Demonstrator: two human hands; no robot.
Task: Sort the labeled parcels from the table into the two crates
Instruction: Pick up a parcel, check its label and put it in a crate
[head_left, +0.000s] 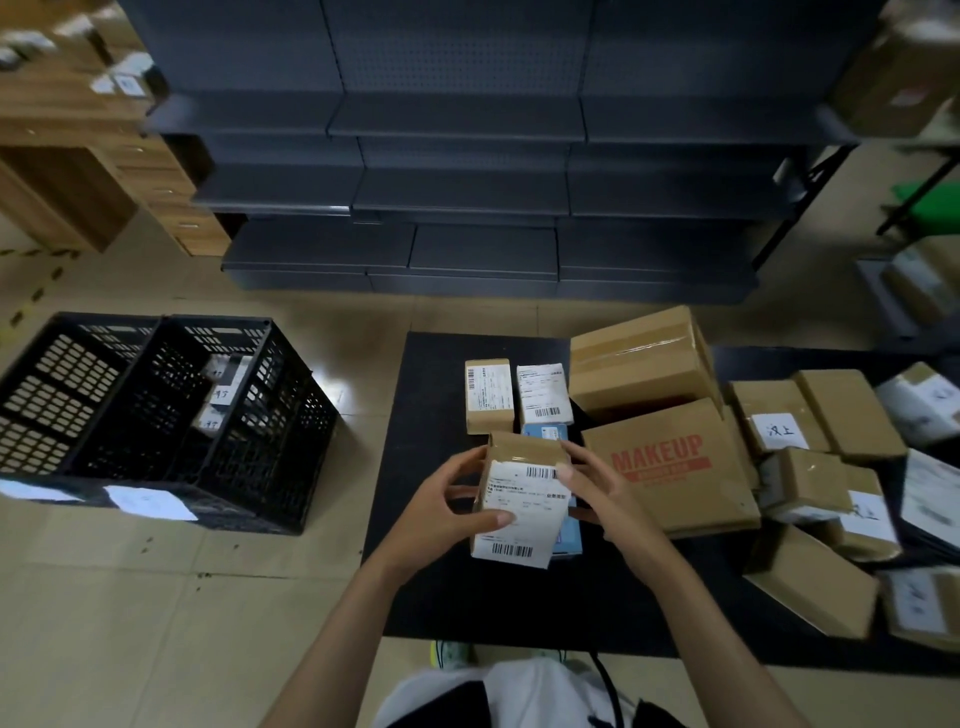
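Parcel inspection ahead of sorting. One brown held parcel (524, 499) is shown lifted clear of the black table (426, 395), label side up, above a blue parcel (545, 431) that lies flat beneath it. The left grip (447, 514) is closed round the parcel's left edge, with the thumb laid across the white label and the fingers curled behind. The right grip (608, 499) is closed on the right edge, with the thumb near the upper barcode. Two black crates are seen on the floor, well to the left of the table: the left crate (57, 395), whose contents cannot be made out, and the right crate (249, 415), in which several labelled parcels (221, 389) already lie. A white sheet (150, 503) is fixed to the near wall of the right crate; its writing is too blurred to be read. The step in hand is judged to be the reading of the destination. For this the label should be kept facing the eye and the left thumb slid off the printed lines, so that nothing is covered. Once a crate is matched, the parcel may be carried leftward past the table edge and lowered in rather than dropped. Further parcels, among them a MAKEUP carton (670, 467) and a pile at the right (779, 431), remain to be sorted.
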